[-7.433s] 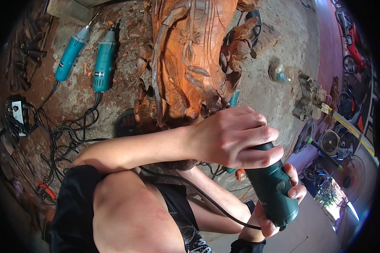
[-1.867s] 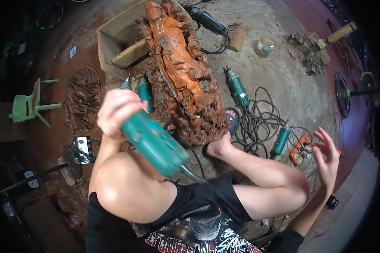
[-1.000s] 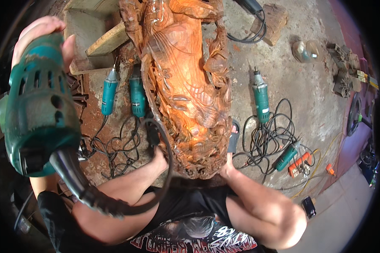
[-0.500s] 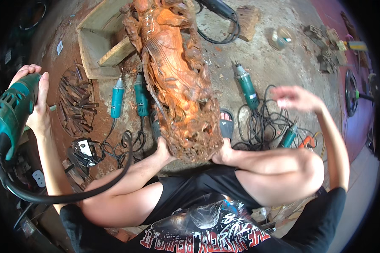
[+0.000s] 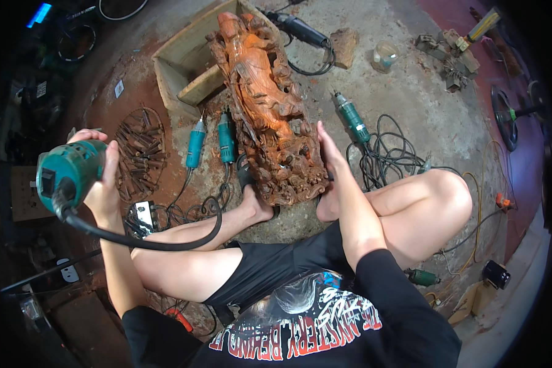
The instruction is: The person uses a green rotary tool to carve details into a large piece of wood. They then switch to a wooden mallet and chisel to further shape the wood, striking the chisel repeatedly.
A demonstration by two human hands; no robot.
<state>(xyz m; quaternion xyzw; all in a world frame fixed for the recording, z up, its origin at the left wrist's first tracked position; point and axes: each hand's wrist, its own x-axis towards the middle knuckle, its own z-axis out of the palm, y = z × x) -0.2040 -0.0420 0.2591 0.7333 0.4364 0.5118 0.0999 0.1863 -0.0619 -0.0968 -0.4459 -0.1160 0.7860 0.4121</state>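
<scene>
Left hand grips a teal die grinder; right hand, fingers straight, rests against the carved wooden figure.
The figure is on the floor between the feet, its top overlapping a wooden box's right edge; two more grinders lie at its left, another beside tangled cables at its right; the held tool's cord crosses the left leg.

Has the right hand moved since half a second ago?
Yes, leftward. Against the grinder right of the carving, the right hand was on its right; now it is on its left, at the carving's right edge.
</scene>
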